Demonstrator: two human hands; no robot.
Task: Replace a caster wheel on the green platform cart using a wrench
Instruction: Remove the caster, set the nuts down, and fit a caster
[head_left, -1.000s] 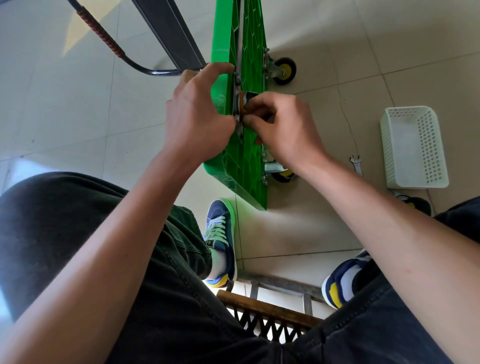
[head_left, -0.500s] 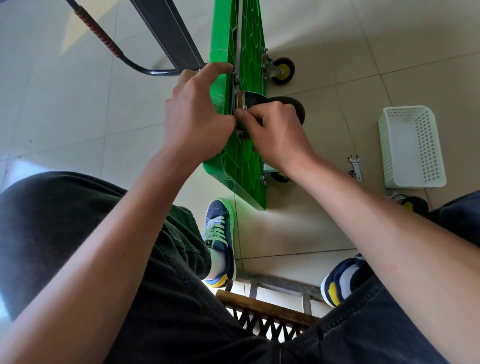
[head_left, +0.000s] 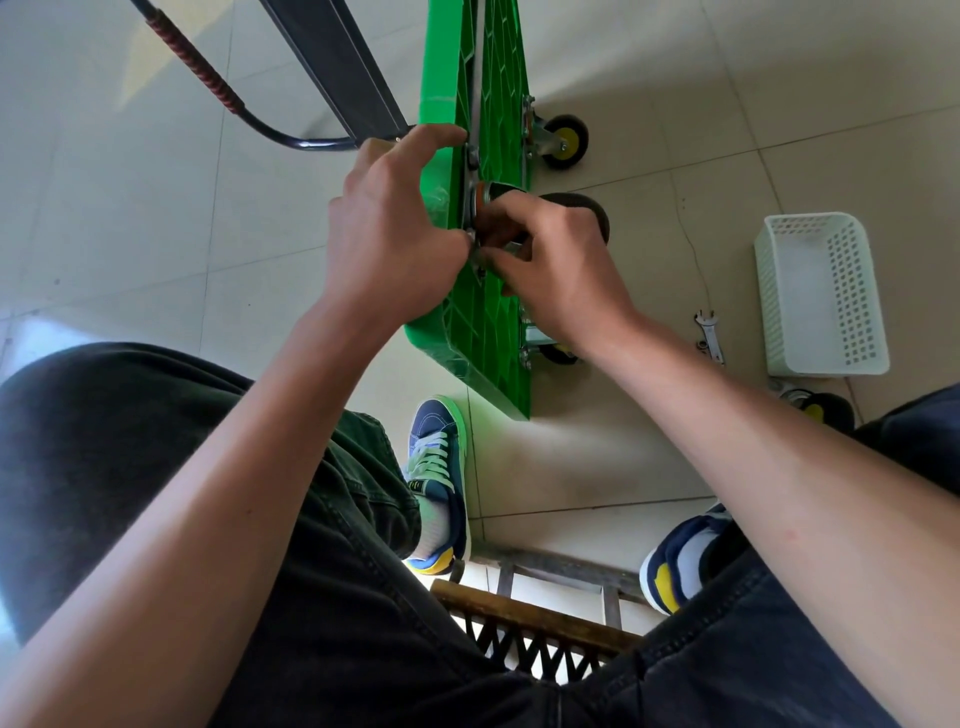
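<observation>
Hands together at cart (head_left: 498, 332) edge: left hand (head_left: 395, 234) grips edge, right hand (head_left: 556, 265) pinches caster (head_left: 571, 208) mount.

Green cart (head_left: 493, 322) upended; wrench (head_left: 709, 338) floored

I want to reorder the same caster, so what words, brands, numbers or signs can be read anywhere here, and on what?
None can be read.
Caster wheel under the right hand: no marking shows.
Green cart: only moulded ribs.
Wrench on the floor: too small to tell.
White basket: plain.
Shoe: small tab, too blurred to read.
</observation>
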